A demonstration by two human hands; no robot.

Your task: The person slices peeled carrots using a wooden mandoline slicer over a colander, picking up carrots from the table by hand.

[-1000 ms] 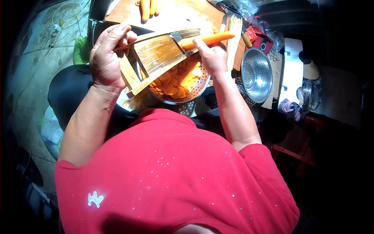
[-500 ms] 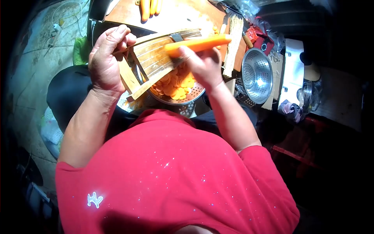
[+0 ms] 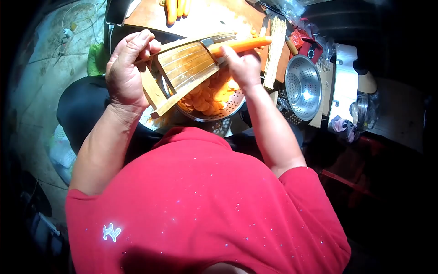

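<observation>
My left hand (image 3: 128,68) is closed around the near left end of a wooden mandoline slicer (image 3: 186,67), which slants up to the right. A peeled carrot (image 3: 248,44) is gripped in my right hand (image 3: 244,66), its left end at the slicer's dark blade strip (image 3: 209,45). Below the slicer sits a perforated metal colander (image 3: 233,106) with a heap of thin orange carrot slices (image 3: 210,97). The fingers of my right hand are partly hidden under the carrot.
Several whole carrots (image 3: 177,9) lie on the orange-brown board (image 3: 146,14) at the top. A straw brush (image 3: 275,50) lies at its right side. Farther right stand an oval metal colander (image 3: 303,86) and a white box (image 3: 343,86). A green bag (image 3: 96,59) is at the left.
My right hand has slid the carrot rightward along the slicer, from over its middle slats to the blade strip. My left hand still holds the slicer in nearly the same place.
</observation>
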